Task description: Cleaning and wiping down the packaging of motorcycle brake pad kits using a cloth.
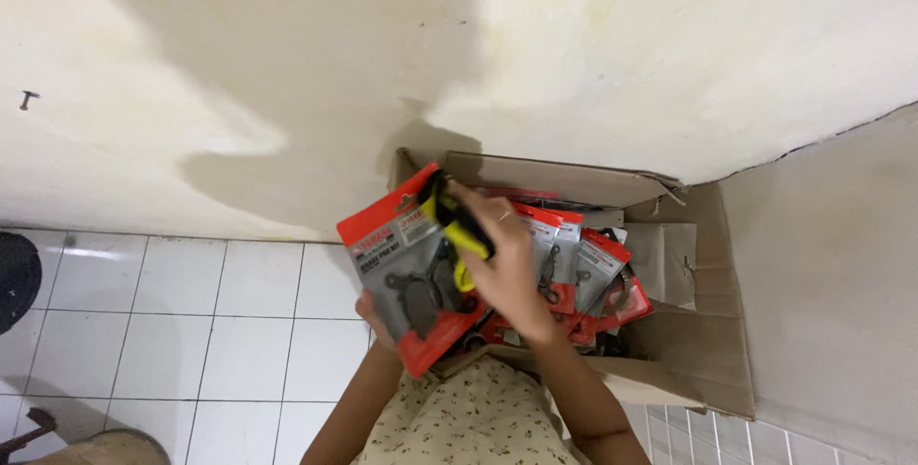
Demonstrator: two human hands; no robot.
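Over the cardboard box [688, 331], your left hand [375, 317] grips a red packet [406, 259] from beneath. Your right hand [507, 259] closes on a yellow-and-black tool [457, 226] — pressed against the packet's face.

Looks like a back room or stockroom of a parts shop, not a home. Evidence: an open cardboard box [708, 350] sits in a corner on the floor, packed with many identical red blister packs [593, 264] of small metal parts. Bare stained plaster wall [239, 64], plain white floor tiles [172, 331], a lone nail [28, 98] in the wall.
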